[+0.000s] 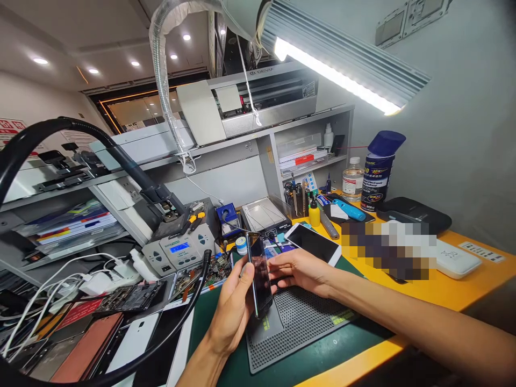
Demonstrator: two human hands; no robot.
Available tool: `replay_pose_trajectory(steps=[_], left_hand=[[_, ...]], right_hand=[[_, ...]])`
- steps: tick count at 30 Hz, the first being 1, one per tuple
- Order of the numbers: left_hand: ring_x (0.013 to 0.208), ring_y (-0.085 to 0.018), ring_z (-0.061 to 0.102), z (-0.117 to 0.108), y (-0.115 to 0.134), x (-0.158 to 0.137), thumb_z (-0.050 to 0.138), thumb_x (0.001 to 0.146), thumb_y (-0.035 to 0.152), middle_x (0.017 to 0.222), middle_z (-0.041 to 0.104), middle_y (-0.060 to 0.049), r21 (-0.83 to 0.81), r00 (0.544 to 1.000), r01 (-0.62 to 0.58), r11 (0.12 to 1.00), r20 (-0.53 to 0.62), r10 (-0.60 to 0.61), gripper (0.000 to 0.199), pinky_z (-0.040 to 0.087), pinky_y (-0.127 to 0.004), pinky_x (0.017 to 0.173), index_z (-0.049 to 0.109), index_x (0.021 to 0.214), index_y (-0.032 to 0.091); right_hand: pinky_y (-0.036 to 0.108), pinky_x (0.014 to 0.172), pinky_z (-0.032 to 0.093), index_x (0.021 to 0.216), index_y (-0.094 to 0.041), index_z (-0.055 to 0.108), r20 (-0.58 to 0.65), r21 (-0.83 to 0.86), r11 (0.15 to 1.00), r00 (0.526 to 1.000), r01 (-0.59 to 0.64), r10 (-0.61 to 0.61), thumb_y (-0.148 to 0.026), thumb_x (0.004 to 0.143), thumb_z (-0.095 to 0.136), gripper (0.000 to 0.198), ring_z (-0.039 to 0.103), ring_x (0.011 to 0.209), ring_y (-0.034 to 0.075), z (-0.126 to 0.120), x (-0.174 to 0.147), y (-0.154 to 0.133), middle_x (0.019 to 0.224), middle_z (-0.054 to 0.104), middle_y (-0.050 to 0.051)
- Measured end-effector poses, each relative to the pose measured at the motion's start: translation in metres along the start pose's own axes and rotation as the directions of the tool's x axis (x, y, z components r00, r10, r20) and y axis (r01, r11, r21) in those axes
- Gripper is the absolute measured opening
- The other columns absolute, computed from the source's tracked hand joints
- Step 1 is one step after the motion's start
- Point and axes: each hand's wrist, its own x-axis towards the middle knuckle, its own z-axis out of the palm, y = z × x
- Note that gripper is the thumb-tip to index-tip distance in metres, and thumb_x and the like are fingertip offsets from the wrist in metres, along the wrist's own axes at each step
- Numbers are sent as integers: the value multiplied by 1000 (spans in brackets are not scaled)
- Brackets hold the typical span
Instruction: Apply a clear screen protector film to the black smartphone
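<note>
A dark smartphone point(261, 285) stands on edge, tilted, above the grey perforated mat point(310, 317), its glossy screen turned to the right. My left hand point(234, 301) is closed around its left side, with the thumb along the near edge. From the right, my right hand point(304, 271) reaches in with curled fingers that meet the phone's right edge; part of those fingers is hidden. Just behind my right hand lies a white-framed tablet or large phone point(314, 243), screen up. A small white-lidded jar point(241, 245) sits behind the phone.
At left are a rework station point(181, 250) with a display, a tray of circuit boards point(217, 269), and a black hose point(197, 301) curving across phone panels. Behind stand a yellow bottle point(314, 212) and a dark blue can point(377, 183). A bright lamp point(338, 70) hangs overhead.
</note>
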Motion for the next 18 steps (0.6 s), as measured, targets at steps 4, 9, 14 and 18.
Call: replay_pose_trajectory(steps=[4,9,14,18], left_hand=[[118,-26,66,0,0,0,69,92,36,129,69,-11,-3,1000,-3,1000,2,3,54,49,-40,107,53,143,24],[120,-26,65,-1,0,1,68,92,36,130,69,-11,3,1000,-11,1000,1,11,54,49,-40,107,53,142,23],[121,-26,65,-1,0,1,66,94,35,130,69,-11,7,1000,-23,1000,8,23,50,50,-40,107,54,141,22],[118,-27,66,1,2,0,66,93,35,128,70,-11,6,1000,-12,1000,15,12,46,51,-41,106,59,136,20]], right_hand=[[24,70,50,88,-11,73,7,3,1000,1000,-1,1,-27,83,71,17,68,82,15,0,-1,-1,90,75,11],[26,71,49,86,-12,73,23,1,1000,1000,14,-14,-28,76,78,20,67,81,16,1,-3,-2,88,74,8],[27,70,47,82,-12,73,33,-14,999,999,32,-31,-28,73,82,20,66,75,15,1,-2,-1,82,73,6],[28,70,46,79,-13,72,41,-16,999,999,36,-35,-31,74,81,21,65,74,15,0,-1,0,79,72,6]])
